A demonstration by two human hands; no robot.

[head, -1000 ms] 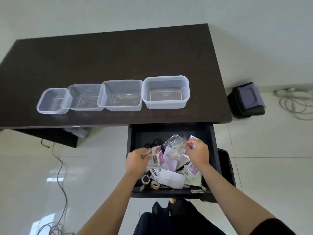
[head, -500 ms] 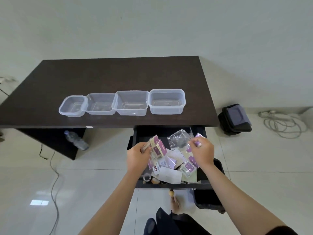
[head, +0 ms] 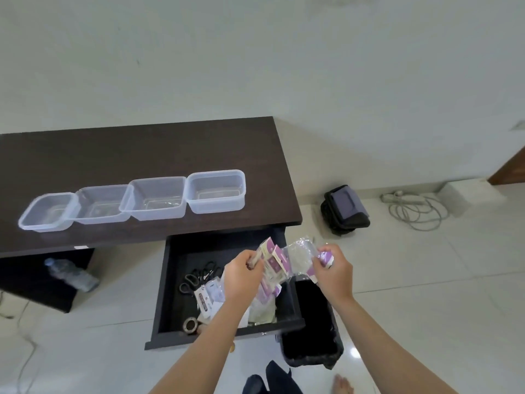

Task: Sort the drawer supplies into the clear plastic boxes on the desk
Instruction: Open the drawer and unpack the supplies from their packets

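Left hand: the left hand [head: 241, 273] was clenched on a fan of purple-and-cream packets [head: 271, 258], raised above the open drawer [head: 227, 285].
Right hand: the right hand [head: 332, 270] pinched a purple packet [head: 324, 255] together with one edge of a crinkled clear bag [head: 298, 255]; the bag stretched across between the two hands.
Held bundle: long axis ran roughly 9-to-3 o'clock, hand to hand, and hung over the drawer's right half.
Boxes: four clear plastic boxes [head: 159, 201] stood in a row on the dark desk [head: 142, 149], all apparently empty, though the clear plastic made that hard to confirm.
Key bearing: from the hands the row lay at about 10 to 11 o'clock, up and left; the rightmost box [head: 216, 191] was nearest, at about 11 o'clock from the left hand.
Nearer hand: the left hand, by my reading; the right would have had to cross over the bundle to reach any box.
Drawer remainder: black scissors [head: 199, 277] at 9 o'clock from the left hand, loose cards [head: 208, 297] below them, a tape roll [head: 191, 325] near the front wall at about 7 o'clock.
Stage: early, judged from the bare boxes and the stocked drawer.
Next move calls for: parting bag from packets first, then carrying each lot up-left to its box.
Risk: loose packets could slip from the fan while it crosses the desk edge.
Floor: a black bin [head: 312, 322] stood just beside the drawer's right side, below the right hand.
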